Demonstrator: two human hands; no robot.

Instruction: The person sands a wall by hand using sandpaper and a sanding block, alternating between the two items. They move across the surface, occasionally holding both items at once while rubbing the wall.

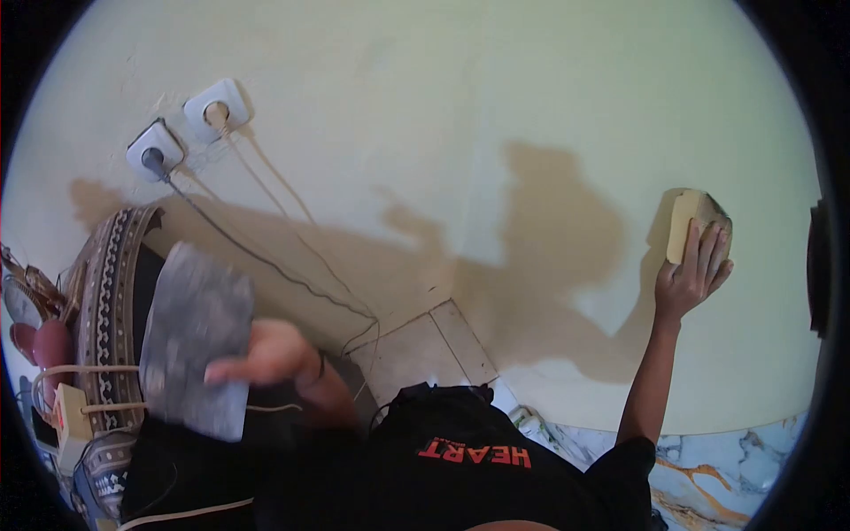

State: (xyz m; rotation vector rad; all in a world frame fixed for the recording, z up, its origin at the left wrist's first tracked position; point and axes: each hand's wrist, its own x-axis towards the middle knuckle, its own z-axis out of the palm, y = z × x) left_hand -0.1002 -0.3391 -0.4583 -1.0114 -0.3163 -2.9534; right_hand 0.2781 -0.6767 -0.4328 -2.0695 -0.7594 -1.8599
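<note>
My left hand is closed on a flat grey sheet, thumb on its face and the other fingers partly hidden behind it. On the right, my right hand presses a pale yellow block against the light-coloured wall. Its fingers lie over the block's darker right side. The block's shadow falls on the wall just left of it.
Two wall sockets with plugs and hanging cables are at the upper left. Below them stand a patterned cloth-covered item and a power strip. A marbled surface lies at the lower right, a dark object at the right edge.
</note>
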